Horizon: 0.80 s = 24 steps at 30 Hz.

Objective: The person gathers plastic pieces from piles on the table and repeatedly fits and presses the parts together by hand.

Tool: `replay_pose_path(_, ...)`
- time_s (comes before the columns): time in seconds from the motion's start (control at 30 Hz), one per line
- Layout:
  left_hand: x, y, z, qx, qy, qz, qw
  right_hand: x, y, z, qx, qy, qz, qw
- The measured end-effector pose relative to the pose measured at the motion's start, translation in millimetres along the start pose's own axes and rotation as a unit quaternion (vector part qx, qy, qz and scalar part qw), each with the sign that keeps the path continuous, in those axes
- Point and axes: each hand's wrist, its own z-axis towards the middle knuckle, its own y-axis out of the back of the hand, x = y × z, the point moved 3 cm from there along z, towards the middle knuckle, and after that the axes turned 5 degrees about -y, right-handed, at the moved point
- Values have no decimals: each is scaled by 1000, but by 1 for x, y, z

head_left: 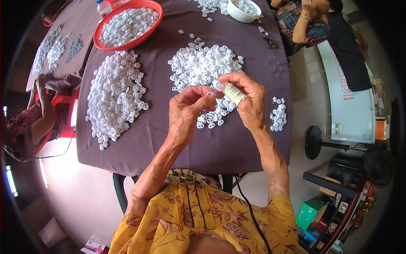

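Note:
Above the near half of the table, my two hands meet in front of a loose pile of small white oval plastic pieces, each with two holes. My left hand is closed, thumb and forefinger pinching a small white piece. Close beside it, my right hand is closed with another white piece at its fingertips. A cream knitted finger sleeve covers one finger of that hand. The fingertips partly hide both pieces, and I cannot tell whether they touch.
A large heap of white pieces lies at left, a small group at right. Farther back stand a red basket and a white bowl, both filled. A dark tool lies near the right edge. Other people sit around.

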Motion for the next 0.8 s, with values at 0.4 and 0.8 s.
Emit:
replay_pose_path(0.4, 0, 1, -1, -4, -2, 12, 1000, 1, -2, -1, 1, 30, -43, 999)
replay_pose_path(0.8, 1, -1, -1, 0, -6, 23, 1000, -10, 1, -2, -4, 23, -38, 999)
